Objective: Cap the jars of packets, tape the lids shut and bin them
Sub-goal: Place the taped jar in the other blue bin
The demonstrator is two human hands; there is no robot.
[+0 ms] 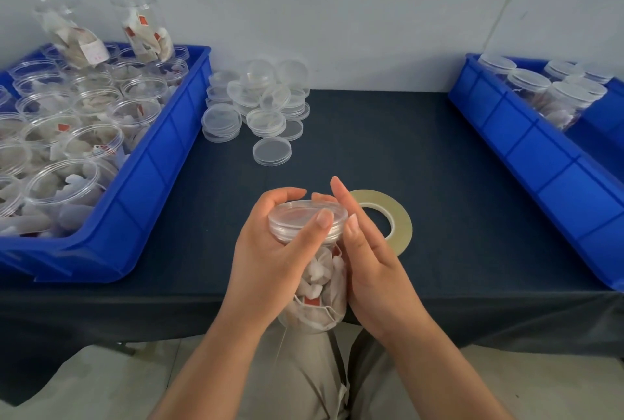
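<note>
A clear plastic jar (320, 288) full of white packets is held near the table's front edge, above my lap. A clear lid (302, 217) sits on its mouth. My left hand (270, 257) grips the jar's neck, fingers curled round the lid's rim and thumb lying across the top. My right hand (368, 257) presses its straight fingers against the jar's right side. A roll of clear tape (398, 220) lies flat on the dark cloth just right of my hands, partly hidden by my right hand.
A blue bin (162, 163) at the left holds several open jars of packets. Loose clear lids (256, 102) are heaped at the back centre. A second blue bin (540, 156) at the right holds capped jars. A grey wall stands behind.
</note>
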